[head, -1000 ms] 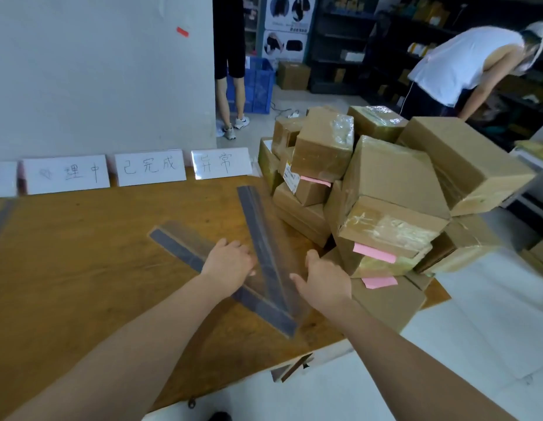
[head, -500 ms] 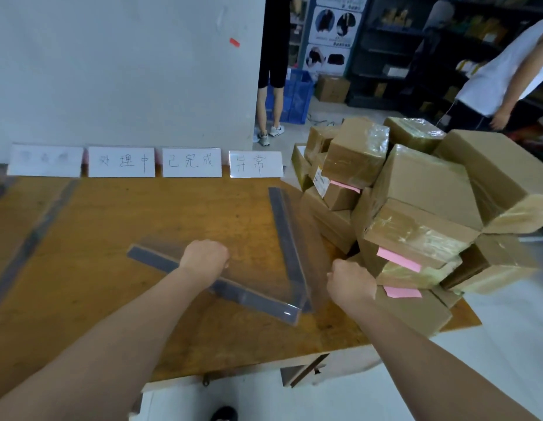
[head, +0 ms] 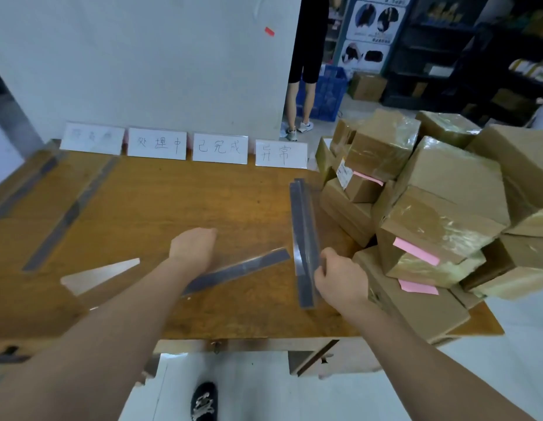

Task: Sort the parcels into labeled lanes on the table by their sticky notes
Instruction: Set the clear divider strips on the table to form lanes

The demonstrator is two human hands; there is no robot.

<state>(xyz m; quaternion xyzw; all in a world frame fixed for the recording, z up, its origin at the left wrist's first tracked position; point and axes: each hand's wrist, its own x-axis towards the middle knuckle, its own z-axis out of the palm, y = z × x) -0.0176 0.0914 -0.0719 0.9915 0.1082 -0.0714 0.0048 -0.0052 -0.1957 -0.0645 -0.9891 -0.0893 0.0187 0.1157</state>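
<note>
Pink-noted parcels (head: 440,220) atop table (head: 173,202)

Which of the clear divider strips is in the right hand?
The strip running front to back beside the parcels; the right hand grips its near end. A slanted strip lies by the left hand, two more at the far left.

Parcels (head: 440,214) crowd right; bare table (head: 179,202) centre.

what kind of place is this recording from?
Most likely a warehouse or parcel-handling room: a heap of taped cardboard parcels with pink sticky notes, dark storage shelves stocked with goods behind, and handwritten lane signs propped along the wooden table's far edge.
</note>
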